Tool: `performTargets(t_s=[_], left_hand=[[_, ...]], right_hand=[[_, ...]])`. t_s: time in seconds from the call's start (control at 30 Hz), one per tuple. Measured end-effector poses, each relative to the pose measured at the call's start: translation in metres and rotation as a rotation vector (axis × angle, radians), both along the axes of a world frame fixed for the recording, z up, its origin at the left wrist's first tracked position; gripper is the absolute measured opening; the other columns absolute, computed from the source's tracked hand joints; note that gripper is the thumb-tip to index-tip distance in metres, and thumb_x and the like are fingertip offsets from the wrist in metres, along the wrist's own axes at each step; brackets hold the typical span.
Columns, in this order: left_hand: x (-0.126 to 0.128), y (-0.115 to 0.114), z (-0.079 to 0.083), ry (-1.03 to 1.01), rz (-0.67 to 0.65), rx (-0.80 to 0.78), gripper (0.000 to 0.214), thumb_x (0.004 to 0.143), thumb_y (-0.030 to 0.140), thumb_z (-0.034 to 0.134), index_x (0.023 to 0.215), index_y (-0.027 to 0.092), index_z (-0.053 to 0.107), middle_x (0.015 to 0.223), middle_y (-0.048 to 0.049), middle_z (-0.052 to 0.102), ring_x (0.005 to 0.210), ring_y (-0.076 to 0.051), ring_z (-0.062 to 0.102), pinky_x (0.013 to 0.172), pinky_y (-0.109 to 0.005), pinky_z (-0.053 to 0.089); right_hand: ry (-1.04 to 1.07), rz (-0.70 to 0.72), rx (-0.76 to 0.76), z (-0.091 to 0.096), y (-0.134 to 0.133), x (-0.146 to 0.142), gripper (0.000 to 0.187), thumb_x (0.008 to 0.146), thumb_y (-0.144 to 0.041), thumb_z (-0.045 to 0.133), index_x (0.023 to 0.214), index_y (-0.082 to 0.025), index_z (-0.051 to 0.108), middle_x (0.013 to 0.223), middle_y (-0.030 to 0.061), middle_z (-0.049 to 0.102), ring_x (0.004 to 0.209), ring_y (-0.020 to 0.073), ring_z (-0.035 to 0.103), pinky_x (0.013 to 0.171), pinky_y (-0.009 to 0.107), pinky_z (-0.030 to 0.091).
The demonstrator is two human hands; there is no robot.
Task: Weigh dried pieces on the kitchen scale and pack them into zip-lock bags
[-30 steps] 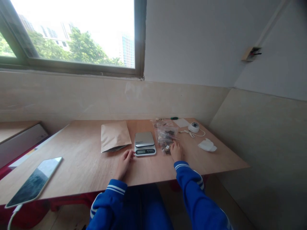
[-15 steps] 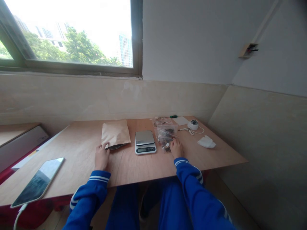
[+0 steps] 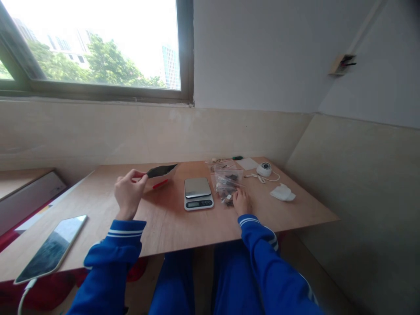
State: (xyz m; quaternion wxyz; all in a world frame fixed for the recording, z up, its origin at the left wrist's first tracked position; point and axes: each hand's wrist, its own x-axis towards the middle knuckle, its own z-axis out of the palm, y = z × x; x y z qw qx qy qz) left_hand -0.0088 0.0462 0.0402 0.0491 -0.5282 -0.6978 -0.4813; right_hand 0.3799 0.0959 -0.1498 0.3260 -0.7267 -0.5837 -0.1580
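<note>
My left hand (image 3: 129,193) pinches the edge of a brown paper pouch (image 3: 165,177) and holds it raised off the table at the left. The pouch's dark mouth faces up toward me, and a red mark shows on its side; its contents cannot be made out. My right hand (image 3: 242,202) rests with loosely bent fingers on the edge of a clear zip bag (image 3: 227,180) of small dark parts. Between the two hands sits a white digital kitchen scale (image 3: 198,192) with a bare metal plate.
At the back right lie a green-handled tool (image 3: 237,158), a white card (image 3: 248,164) and a white dome camera (image 3: 264,169) with its cable. A crumpled white tissue (image 3: 282,193) is further right. A charging phone (image 3: 52,248) lies at the wooden table's (image 3: 170,232) left.
My left hand has taken the pouch by its edge and lifted it, tilting its mouth up, where before it lay flat. The right hand has stayed on the zip bag.
</note>
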Motion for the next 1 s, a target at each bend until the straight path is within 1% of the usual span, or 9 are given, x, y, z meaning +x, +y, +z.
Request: performTargets(t_s=[0.1,0.2,0.4,0.5,0.63,0.73,0.83,0.9,1.0], left_hand=[[0.008,-0.005,0.045,-0.1,-0.078,-0.018,0.02,0.072,0.035,0.057,0.066,0.017,0.06,0.057,0.0034,0.051,0.058,-0.012,0.049,0.058,-0.024,0.033],[0.01,-0.003,0.059,-0.133,-0.024,0.021,0.021,0.074,0.031,0.053,0.058,0.018,0.049,0.05,0.0054,0.039,0.053,-0.01,0.04,0.055,-0.024,0.03],[0.0,0.009,0.021,-0.305,-0.043,-0.013,0.017,0.076,0.036,0.052,0.076,0.02,0.053,0.073,-0.0002,0.058,0.072,-0.018,0.055,0.065,-0.029,0.041],[-0.002,0.011,0.004,-0.421,-0.099,-0.023,0.035,0.08,0.051,0.05,0.091,0.018,0.055,0.091,-0.0056,0.063,0.088,-0.022,0.06,0.077,-0.033,0.047],[0.002,0.005,0.0,-0.429,-0.115,0.102,0.053,0.078,0.062,0.053,0.104,0.015,0.05,0.109,-0.0112,0.059,0.101,-0.024,0.058,0.088,-0.037,0.046],[0.013,-0.007,0.0,-0.341,-0.051,0.214,0.053,0.08,0.058,0.053,0.111,0.015,0.047,0.118,-0.0126,0.052,0.111,-0.026,0.051,0.097,-0.042,0.04],[0.032,-0.028,-0.008,-0.246,0.066,0.401,0.035,0.088,0.043,0.049,0.11,0.017,0.046,0.119,-0.0107,0.049,0.115,-0.024,0.046,0.101,-0.045,0.034],[0.049,-0.045,-0.022,-0.251,0.061,0.486,0.025,0.089,0.033,0.046,0.109,0.017,0.045,0.119,-0.0103,0.049,0.114,-0.023,0.046,0.095,-0.041,0.039],[0.076,-0.07,-0.052,-0.307,-0.08,0.386,0.017,0.088,0.033,0.047,0.098,0.02,0.048,0.101,-0.0053,0.052,0.092,-0.019,0.053,0.081,-0.034,0.045]], right_hand=[[-0.001,0.005,-0.005,0.0,0.0,0.0,0.035,0.091,-0.019,0.037,0.109,-0.009,0.065,0.096,0.015,0.068,0.09,0.0233,0.057,0.08,0.032,0.038],[0.007,0.008,-0.005,0.0,-0.001,0.001,0.035,0.09,-0.019,0.037,0.109,-0.009,0.065,0.097,0.0159,0.068,0.091,0.0241,0.057,0.08,0.033,0.038],[0.024,0.025,-0.007,0.0,-0.002,0.002,0.036,0.09,-0.019,0.036,0.11,-0.008,0.065,0.097,0.017,0.068,0.09,0.0251,0.057,0.08,0.035,0.039],[0.034,0.027,-0.006,0.002,-0.003,0.002,0.037,0.09,-0.019,0.036,0.11,-0.009,0.065,0.097,0.0167,0.067,0.09,0.0254,0.057,0.079,0.036,0.04],[0.082,0.048,0.016,0.007,-0.005,0.001,0.041,0.087,-0.019,0.036,0.118,-0.01,0.061,0.109,0.0167,0.063,0.096,0.0263,0.057,0.082,0.037,0.042],[0.08,0.079,0.046,0.013,-0.008,0.002,0.049,0.081,-0.016,0.041,0.128,-0.012,0.054,0.126,0.0157,0.057,0.111,0.028,0.052,0.09,0.039,0.041],[0.029,0.118,0.033,0.018,-0.011,0.003,0.058,0.077,-0.012,0.043,0.134,-0.016,0.048,0.136,0.0125,0.052,0.123,0.0277,0.045,0.098,0.042,0.036],[-0.002,0.145,0.017,0.019,-0.013,0.003,0.059,0.076,-0.011,0.043,0.135,-0.017,0.047,0.134,0.0121,0.054,0.125,0.0272,0.043,0.1,0.043,0.034],[0.012,0.133,0.019,0.019,-0.014,0.001,0.057,0.075,-0.01,0.043,0.131,-0.014,0.049,0.128,0.0146,0.058,0.123,0.0277,0.044,0.101,0.046,0.031]])
